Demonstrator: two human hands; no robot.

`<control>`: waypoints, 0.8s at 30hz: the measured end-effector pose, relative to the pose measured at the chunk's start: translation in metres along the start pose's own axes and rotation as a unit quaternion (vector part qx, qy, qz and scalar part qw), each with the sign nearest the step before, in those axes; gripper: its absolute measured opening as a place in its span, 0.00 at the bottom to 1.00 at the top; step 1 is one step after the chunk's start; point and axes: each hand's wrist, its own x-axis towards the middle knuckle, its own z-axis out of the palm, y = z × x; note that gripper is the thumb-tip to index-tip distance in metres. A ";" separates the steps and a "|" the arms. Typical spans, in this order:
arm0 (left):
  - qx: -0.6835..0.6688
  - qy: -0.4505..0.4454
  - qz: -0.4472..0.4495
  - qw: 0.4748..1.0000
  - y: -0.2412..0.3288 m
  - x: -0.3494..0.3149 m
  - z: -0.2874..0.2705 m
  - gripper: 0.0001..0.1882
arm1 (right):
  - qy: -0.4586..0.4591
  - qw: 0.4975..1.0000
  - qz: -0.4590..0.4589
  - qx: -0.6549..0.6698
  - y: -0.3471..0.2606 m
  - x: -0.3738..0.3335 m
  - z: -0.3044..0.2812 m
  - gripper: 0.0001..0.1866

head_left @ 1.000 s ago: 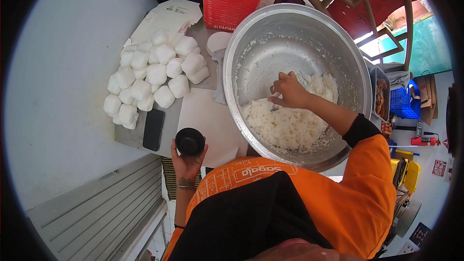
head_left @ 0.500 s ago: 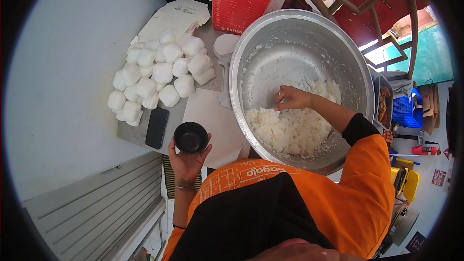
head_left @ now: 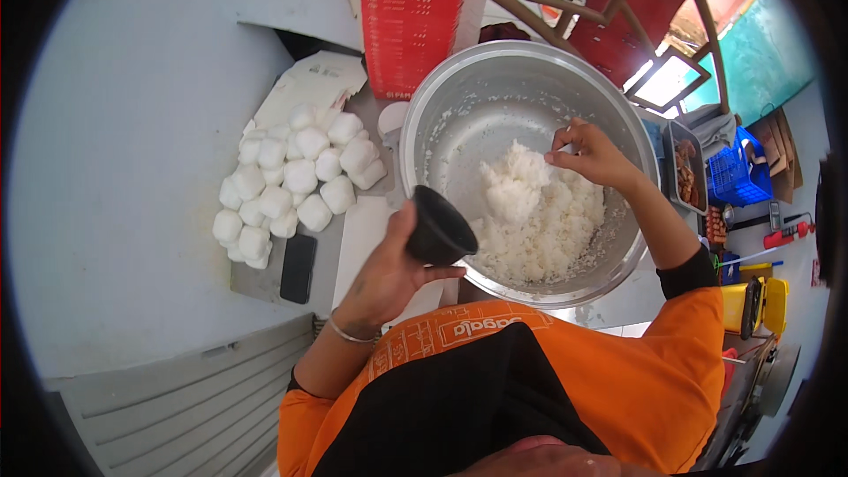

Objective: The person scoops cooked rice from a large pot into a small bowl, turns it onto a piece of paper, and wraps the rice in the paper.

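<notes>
Counting: one metal basin point(head_left: 490, 115), one rice heap point(head_left: 552, 243) inside, one rice clump point(head_left: 515, 181) newly raised; right hand point(head_left: 594, 155) bent beside clump, can't tell its grip; left hand point(head_left: 384, 274) gripping one black bowl point(head_left: 442, 228), now tilted near rim, so rice is close; one phone point(head_left: 298, 269); roughly twenty white bundles point(head_left: 300, 177)
</notes>
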 end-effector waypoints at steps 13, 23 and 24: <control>-0.039 0.010 -0.012 0.999 -0.040 0.102 0.053 0.31 | 0.337 0.869 -0.055 -0.358 -0.104 -0.108 0.069 0.15; -0.014 -0.029 0.036 0.999 -0.025 0.105 0.037 0.26 | 0.320 0.905 -0.022 -0.278 -0.075 -0.118 0.066 0.12; -0.009 -0.031 0.045 0.998 -0.025 0.103 0.032 0.26 | 0.309 0.917 -0.006 -0.251 -0.072 -0.119 0.059 0.09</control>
